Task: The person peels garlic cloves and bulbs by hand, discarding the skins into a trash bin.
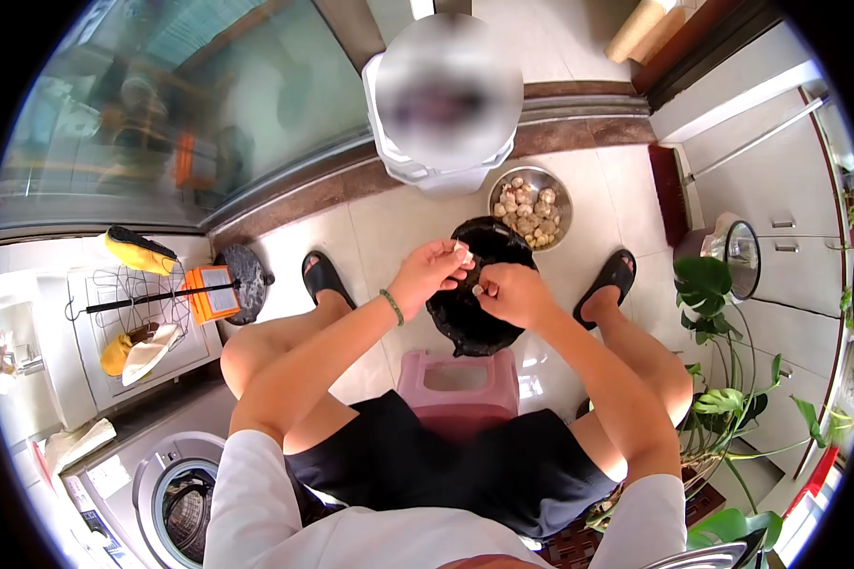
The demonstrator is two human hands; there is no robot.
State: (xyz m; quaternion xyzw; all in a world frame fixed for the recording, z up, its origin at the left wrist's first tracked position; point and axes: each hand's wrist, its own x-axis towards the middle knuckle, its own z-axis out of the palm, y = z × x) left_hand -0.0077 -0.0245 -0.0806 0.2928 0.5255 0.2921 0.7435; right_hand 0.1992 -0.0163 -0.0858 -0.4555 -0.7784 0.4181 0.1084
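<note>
My left hand (430, 273), with a green bracelet at the wrist, is pinched on a small whitish piece of garlic (464, 254). Close by on the right, my right hand (517, 296) has its fingers curled, and a small pale bit that looks like garlic shows at the fingertips. Both hands are above a bin lined with a black plastic bag (474, 327), between my feet. Beyond it, a steel bowl (567, 216) on the floor holds several whole garlic bulbs and loose cloves (526, 207).
A pink plastic stool (417, 375) is under me. Ahead stands a white plastic container (436, 175) with a blurred round area on top. A washing machine (128, 484) is at lower left, a wire rack (166, 284) at left. Leafy plants (721, 403) and white cabinets (778, 190) line the right.
</note>
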